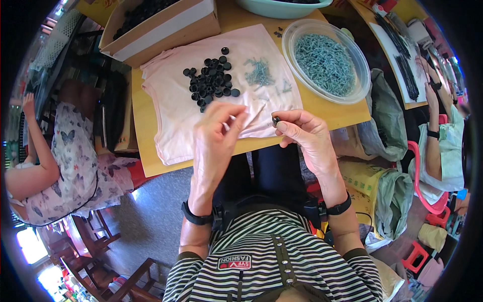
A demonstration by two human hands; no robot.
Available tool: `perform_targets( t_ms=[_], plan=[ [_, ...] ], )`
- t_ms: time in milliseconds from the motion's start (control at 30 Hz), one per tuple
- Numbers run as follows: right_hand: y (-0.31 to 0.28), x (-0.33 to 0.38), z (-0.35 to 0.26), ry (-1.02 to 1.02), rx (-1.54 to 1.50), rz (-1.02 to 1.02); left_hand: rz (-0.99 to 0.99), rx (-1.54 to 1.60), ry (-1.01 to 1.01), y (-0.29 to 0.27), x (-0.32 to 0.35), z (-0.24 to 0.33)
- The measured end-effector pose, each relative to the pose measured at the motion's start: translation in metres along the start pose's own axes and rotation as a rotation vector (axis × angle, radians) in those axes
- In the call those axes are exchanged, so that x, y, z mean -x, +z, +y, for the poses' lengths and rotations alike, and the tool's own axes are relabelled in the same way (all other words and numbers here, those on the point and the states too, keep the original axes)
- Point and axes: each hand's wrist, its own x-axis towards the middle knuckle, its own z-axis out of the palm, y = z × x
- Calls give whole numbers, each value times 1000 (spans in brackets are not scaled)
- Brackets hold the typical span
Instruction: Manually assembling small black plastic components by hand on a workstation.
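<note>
The right hand [309,138] holds a small black cap [275,120] pinched between the thumb and fingers, just above the near edge of a pale pink cloth [171,113]. The left hand [216,131] is raised opposite it, thumb and fingers curled toward each other; whether they grip something small I cannot tell (the tips are a little blurred). The two hands are near each other but not touching.

On the cloth, beyond the left hand, lies a loose pile of black caps [209,80], with one stray cap [225,51] at its far side. To the right of the pile is a smaller heap of silvery screws [259,73], a few lying apart from the rest. The cloth is spread over a yellowish wooden desk [337,118]. At its right stands a clear round tub [363,88] with many more screws inside; at the far left is a cardboard box [168,35] holding dark pieces, and a pale green basin [282,10] sits at the far edge.
</note>
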Motion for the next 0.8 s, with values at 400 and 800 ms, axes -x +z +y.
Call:
perform_targets(
  t_ms=[400,800],
  plan=[
    [3,-13,-4,-1,-8,9,-13,-434,138,5,-42,-29],
    [14,-14,-15,-80,-3,27,-34,532,-94,1,-13,-16]
  ],
)
